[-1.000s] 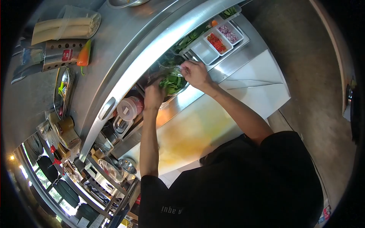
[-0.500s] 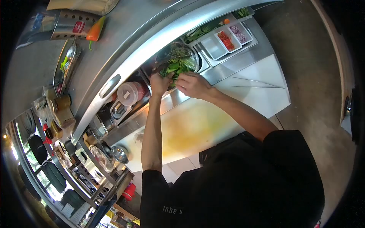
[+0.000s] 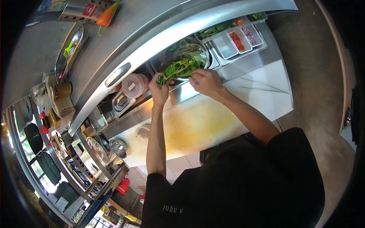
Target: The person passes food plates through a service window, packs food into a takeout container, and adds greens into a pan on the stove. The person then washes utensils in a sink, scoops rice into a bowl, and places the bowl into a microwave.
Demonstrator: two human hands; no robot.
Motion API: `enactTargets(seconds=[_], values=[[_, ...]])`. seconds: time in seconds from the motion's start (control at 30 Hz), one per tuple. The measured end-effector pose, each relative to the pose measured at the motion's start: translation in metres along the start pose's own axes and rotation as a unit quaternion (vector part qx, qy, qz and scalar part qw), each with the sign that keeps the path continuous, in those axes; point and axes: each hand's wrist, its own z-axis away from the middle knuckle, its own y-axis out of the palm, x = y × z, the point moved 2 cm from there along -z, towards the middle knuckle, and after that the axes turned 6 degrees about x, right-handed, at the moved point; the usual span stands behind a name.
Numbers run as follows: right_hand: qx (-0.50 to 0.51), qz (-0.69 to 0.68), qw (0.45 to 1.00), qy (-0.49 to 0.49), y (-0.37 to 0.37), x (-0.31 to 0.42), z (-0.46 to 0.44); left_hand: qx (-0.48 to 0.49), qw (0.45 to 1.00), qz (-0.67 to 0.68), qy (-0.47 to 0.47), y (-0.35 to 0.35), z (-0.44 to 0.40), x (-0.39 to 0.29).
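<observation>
Both hands are now sitting farther apart than in the earlier frame, where they were nearly meeting at the leafy greens (image 3: 180,67). The left hand (image 3: 159,91) is gripping one end of the greens, its fingers closing around the stems and leaves. The right hand (image 3: 207,81) is bringing its thumb and fingers close together at the opposite, near edge of the greens; whether they are clamping a leaf cannot be told. The greens are extending from the left hand over the near side of a round metal container (image 3: 208,57), and clear plastic film (image 3: 193,48) is lying behind them. A lidded tub (image 3: 133,86) is standing just beside the left hand. A stained white board (image 3: 197,125) is lying below both hands, nearer the person's body.
</observation>
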Motion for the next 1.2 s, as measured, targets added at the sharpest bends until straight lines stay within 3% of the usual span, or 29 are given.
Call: enactTargets(seconds=[0.07, 0.13, 0.2, 0.27, 0.33, 0.4, 0.47, 0.5, 0.53, 0.6, 0.67, 0.73, 0.77, 0.87, 1.0, 1.07, 1.13, 1.2], values=[[-0.130, -0.013, 0.988, -0.078, -0.015, 0.006, 0.002, -0.022, 0.999, 0.006, -0.027, 0.009, -0.005, 0.009], [-0.136, -0.021, 0.984, -0.115, -0.014, 0.005, -0.014, -0.020, 0.999, 0.037, -0.028, 0.015, -0.007, 0.010], [-0.073, 0.026, 0.974, -0.213, 0.005, -0.003, -0.030, -0.067, 0.997, 0.045, 0.010, 0.009, -0.003, 0.001], [-0.041, 0.106, 0.969, -0.218, 0.029, -0.023, -0.042, -0.092, 0.995, 0.035, -0.003, -0.006, 0.019, -0.010], [0.040, 0.211, 0.963, -0.161, 0.035, -0.031, -0.051, -0.119, 0.992, 0.023, -0.021, -0.018, 0.053, -0.012], [0.057, 0.175, 0.970, -0.160, 0.035, -0.035, -0.052, -0.141, 0.972, -0.145, 0.123, -0.018, 0.091, -0.009], [0.157, 0.158, 0.967, -0.120, 0.039, -0.043, -0.049, -0.144, 0.967, -0.167, 0.130, -0.010, 0.124, 0.001], [0.142, 0.104, 0.982, -0.070, 0.008, -0.019, -0.043, -0.138, 0.961, -0.191, 0.143, -0.006, 0.139, 0.005], [0.154, 0.108, 0.979, -0.080, 0.001, -0.011, -0.041, -0.151, 0.961, -0.186, 0.136, -0.004, 0.152, 0.010], [-0.012, 0.047, 0.992, -0.113, -0.013, 0.000, -0.039, -0.067, 0.969, -0.208, 0.113, 0.005, 0.177, 0.018], [0.038, 0.060, 0.989, -0.129, -0.014, 0.011, -0.048, -0.068, 0.973, -0.209, 0.075, 0.012, 0.208, 0.032], [0.064, 0.170, 0.957, -0.228, 0.004, 0.011, -0.063, -0.030, 0.966, -0.256, 0.024, 0.019, 0.233, 0.040], [0.128, 0.208, 0.937, -0.251, 0.014, 0.005, -0.070, -0.041, 0.966, -0.254, 0.016, 0.020, 0.241, 0.043], [0.228, 0.295, 0.908, -0.192, 0.028, -0.028, -0.086, -0.063, 0.966, -0.250, -0.021, 0.015, 0.258, 0.046], [0.226, 0.395, 0.859, -0.235, 0.018, -0.017, -0.093, -0.079, 0.975, -0.207, -0.006, -0.001, 0.267, 0.020], [0.320, 0.294, 0.897, -0.075, 0.015, -0.012, -0.093, -0.087, 0.977, -0.193, 0.005, -0.009, 0.274, 0.020], [0.262, 0.258, 0.926, -0.085, -0.002, -0.002, -0.091, -0.180, 0.949, -0.254, -0.046, -0.020, 0.278, 0.026], [0.198, 0.217, 0.951, -0.096, -0.012, 0.009, -0.090, -0.211, 0.936, -0.273, -0.068, -0.019, 0.277, 0.043]])
